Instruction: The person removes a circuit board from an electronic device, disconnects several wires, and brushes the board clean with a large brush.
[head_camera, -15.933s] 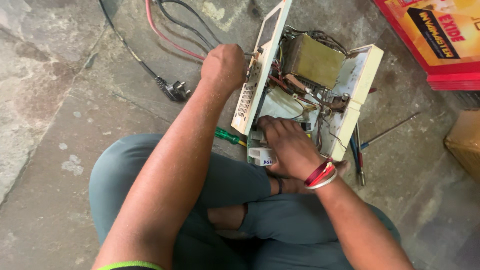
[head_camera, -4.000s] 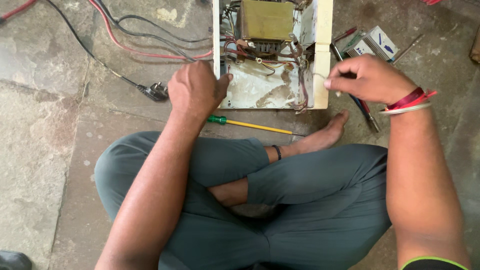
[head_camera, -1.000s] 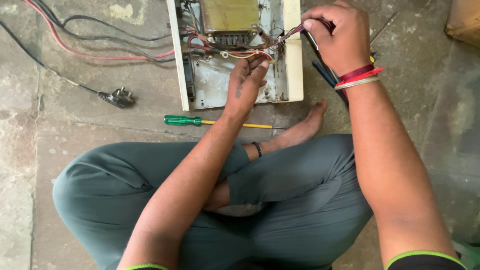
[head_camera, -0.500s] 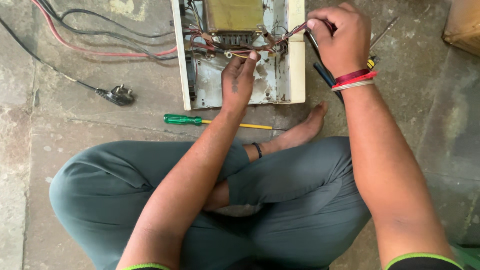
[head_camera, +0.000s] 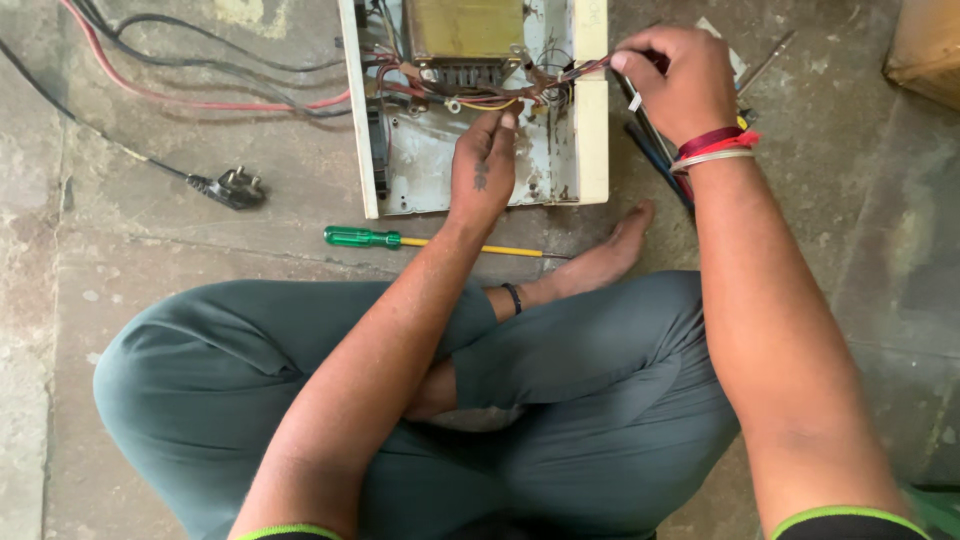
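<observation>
On floor: one open casing (head_camera: 592, 120), one screwdriver (head_camera: 362, 237); right hand (head_camera: 678, 82) fingers pinch wires (head_camera: 560, 80), left hand (head_camera: 482, 165) fingers extended.

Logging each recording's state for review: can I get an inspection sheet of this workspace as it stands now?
Surface: bare grey concrete floor, stained and patchy.
Job's things: opened cream metal casing lying flat, yellowish transformer block and a tangle of red and brown inner wires inside.
Clutter: green-handled screwdriver with yellow shaft lying before the casing; dark tools beside the right wrist, kind unclear.
Hands: left hand reaches into the casing, fingertips at the wires; right hand pinches a wire end at the casing's right wall.
Cables: red and black cords and a black mains plug on the floor, left.
Surroundings: brown box corner, top right.
</observation>
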